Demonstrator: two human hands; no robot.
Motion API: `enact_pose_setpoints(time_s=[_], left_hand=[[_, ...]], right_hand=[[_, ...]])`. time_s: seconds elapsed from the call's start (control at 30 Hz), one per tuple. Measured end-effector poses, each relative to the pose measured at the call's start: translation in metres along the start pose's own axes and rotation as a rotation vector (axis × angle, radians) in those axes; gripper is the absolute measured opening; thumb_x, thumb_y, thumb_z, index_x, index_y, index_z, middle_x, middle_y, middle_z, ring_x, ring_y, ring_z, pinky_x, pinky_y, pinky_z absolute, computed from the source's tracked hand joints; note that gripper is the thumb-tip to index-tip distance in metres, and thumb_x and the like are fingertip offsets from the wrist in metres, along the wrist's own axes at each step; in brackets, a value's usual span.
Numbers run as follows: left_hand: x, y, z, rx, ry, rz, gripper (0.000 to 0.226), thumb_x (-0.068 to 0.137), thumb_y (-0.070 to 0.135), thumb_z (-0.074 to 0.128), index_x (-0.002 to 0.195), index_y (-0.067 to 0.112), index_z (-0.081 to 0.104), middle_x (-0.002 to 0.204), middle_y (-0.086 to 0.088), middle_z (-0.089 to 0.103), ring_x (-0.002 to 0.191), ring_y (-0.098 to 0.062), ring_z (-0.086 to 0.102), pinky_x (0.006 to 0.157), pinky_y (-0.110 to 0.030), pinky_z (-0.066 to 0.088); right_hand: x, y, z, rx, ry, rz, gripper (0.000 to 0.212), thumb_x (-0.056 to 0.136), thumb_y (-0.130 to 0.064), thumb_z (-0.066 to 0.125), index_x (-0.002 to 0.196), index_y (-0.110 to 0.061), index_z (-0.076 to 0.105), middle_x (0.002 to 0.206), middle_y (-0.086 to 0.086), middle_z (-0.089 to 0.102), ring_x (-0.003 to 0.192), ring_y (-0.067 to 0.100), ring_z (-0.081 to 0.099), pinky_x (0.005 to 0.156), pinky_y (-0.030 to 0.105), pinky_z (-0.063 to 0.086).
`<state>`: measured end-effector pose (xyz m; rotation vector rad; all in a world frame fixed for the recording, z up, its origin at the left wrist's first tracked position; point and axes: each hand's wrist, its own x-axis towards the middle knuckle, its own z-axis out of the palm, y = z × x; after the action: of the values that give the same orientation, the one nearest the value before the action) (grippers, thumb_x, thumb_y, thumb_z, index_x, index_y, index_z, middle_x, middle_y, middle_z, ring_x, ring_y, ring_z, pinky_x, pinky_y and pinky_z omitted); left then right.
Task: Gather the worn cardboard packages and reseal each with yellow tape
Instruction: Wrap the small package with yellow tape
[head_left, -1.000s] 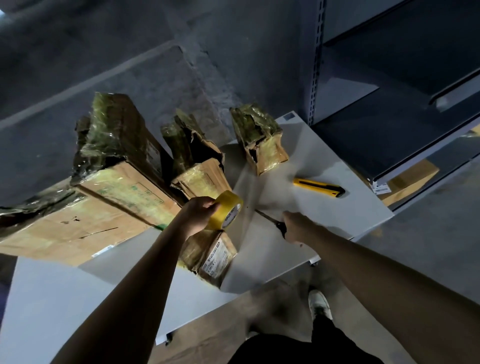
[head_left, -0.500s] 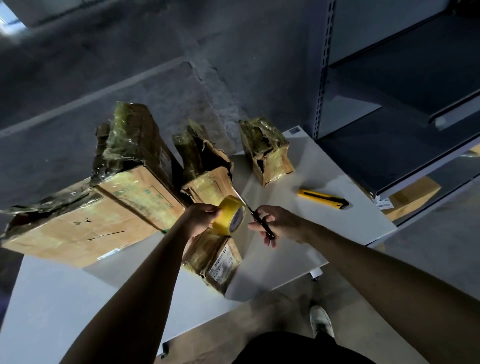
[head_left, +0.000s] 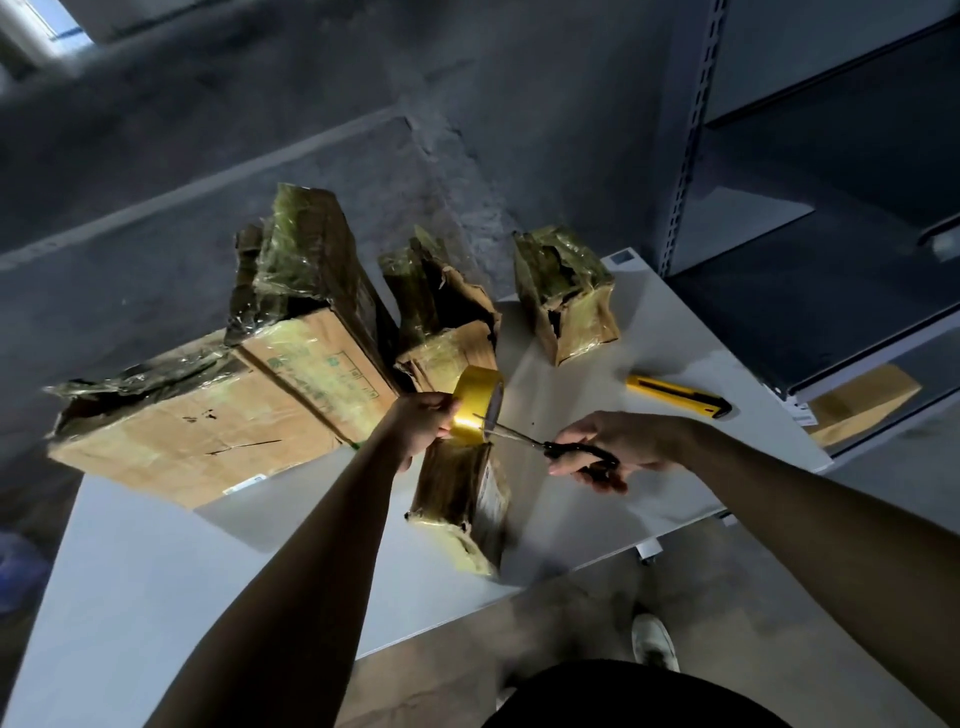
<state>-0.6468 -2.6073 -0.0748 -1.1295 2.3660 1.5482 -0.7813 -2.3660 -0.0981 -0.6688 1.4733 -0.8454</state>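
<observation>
L hand (head_left: 418, 426) fingers curled round yellow tape roll (head_left: 472, 391); R hand (head_left: 623, 439) fingers through scissors (head_left: 545, 443) handles, blades at tape

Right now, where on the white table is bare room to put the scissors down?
The near left of the table, in front of the large cardboard box, is bare; so is the strip between the small torn package and the utility knife. Around the tape roll, packages stand crowded.
</observation>
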Motion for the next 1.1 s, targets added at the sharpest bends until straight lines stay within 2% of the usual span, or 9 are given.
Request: enact_pose_setpoints(time_s=[0.17,0.33,0.43,0.53,0.67,0.77,0.83,0.9,1.1], left_hand=[[0.002,-0.007,-0.001,-0.053,-0.014,0.001,0.037,0.098,0.019,0.059,0.132,0.003,0.058,0.117,-0.023,0.065,0.073,-0.008,0.056,0.067,-0.019,0.047],[0.0,-0.013,-0.001,-0.148,-0.004,0.015,0.039,0.097,0.021,0.06,0.133,0.006,0.059,0.104,-0.014,0.068,0.075,-0.01,0.052,0.081,-0.029,0.045],[-0.002,-0.014,-0.002,-0.205,0.014,0.02,0.041,0.097,0.021,0.061,0.134,0.005,0.057,0.119,-0.015,0.067,0.099,-0.022,0.059,0.097,-0.038,0.042],[-0.002,-0.017,-0.002,-0.232,0.015,0.031,0.04,0.097,0.019,0.06,0.134,0.005,0.056,0.125,-0.016,0.064,0.118,-0.032,0.058,0.095,-0.035,0.04],[-0.002,-0.018,-0.001,-0.25,-0.011,0.039,0.037,0.097,0.017,0.059,0.132,0.005,0.058,0.128,-0.019,0.062,0.121,-0.032,0.056,0.1,-0.038,0.041],[-0.004,-0.015,0.001,-0.255,-0.025,0.051,0.037,0.098,0.015,0.058,0.132,0.0,0.058,0.128,-0.018,0.059,0.115,-0.025,0.052,0.092,-0.033,0.04],[-0.004,-0.015,0.003,-0.244,-0.026,0.061,0.036,0.098,0.014,0.057,0.129,-0.004,0.058,0.114,-0.02,0.066,0.097,-0.018,0.064,0.085,-0.028,0.041],[-0.006,-0.014,0.003,-0.216,-0.03,0.083,0.033,0.098,0.012,0.057,0.127,-0.005,0.059,0.093,-0.023,0.066,0.082,-0.012,0.057,0.076,-0.025,0.041],[-0.007,-0.012,0.003,-0.222,-0.023,0.116,0.035,0.097,0.011,0.058,0.131,0.001,0.058,0.119,-0.001,0.066,0.11,-0.014,0.058,0.094,-0.028,0.041]], right_hand=[[0.003,-0.001,-0.003,-0.158,0.068,0.044,0.023,0.084,-0.037,0.077,0.088,-0.016,0.069,0.071,0.008,0.056,0.058,0.019,0.052,0.053,0.028,0.045],[0.009,-0.004,0.001,-0.185,0.027,0.112,0.029,0.086,-0.037,0.075,0.1,-0.012,0.07,0.071,0.005,0.057,0.056,0.016,0.053,0.051,0.025,0.046],[0.014,-0.003,0.005,-0.159,0.007,0.105,0.033,0.088,-0.035,0.073,0.107,-0.009,0.068,0.071,0.004,0.057,0.057,0.016,0.053,0.052,0.026,0.046],[0.018,-0.003,0.005,-0.167,0.006,0.103,0.039,0.088,-0.036,0.073,0.112,-0.006,0.066,0.071,0.004,0.056,0.056,0.016,0.053,0.052,0.026,0.045],[0.023,-0.008,0.006,-0.183,0.022,0.08,0.034,0.088,-0.038,0.072,0.104,-0.008,0.067,0.069,0.003,0.055,0.057,0.017,0.053,0.054,0.027,0.046],[0.028,-0.012,0.008,-0.181,0.036,0.058,0.03,0.088,-0.039,0.073,0.099,-0.011,0.068,0.069,0.004,0.055,0.058,0.017,0.052,0.055,0.027,0.046],[0.03,-0.014,0.01,-0.177,0.039,0.054,0.026,0.087,-0.039,0.074,0.094,-0.015,0.069,0.069,0.004,0.055,0.057,0.017,0.052,0.055,0.027,0.046],[0.031,-0.016,0.01,-0.2,0.047,0.05,0.025,0.086,-0.041,0.074,0.094,-0.017,0.07,0.069,0.003,0.056,0.058,0.016,0.052,0.054,0.025,0.046],[0.035,-0.016,0.016,-0.251,0.069,-0.012,0.027,0.085,-0.045,0.075,0.09,-0.018,0.073,0.065,0.004,0.055,0.053,0.014,0.049,0.049,0.023,0.041]])
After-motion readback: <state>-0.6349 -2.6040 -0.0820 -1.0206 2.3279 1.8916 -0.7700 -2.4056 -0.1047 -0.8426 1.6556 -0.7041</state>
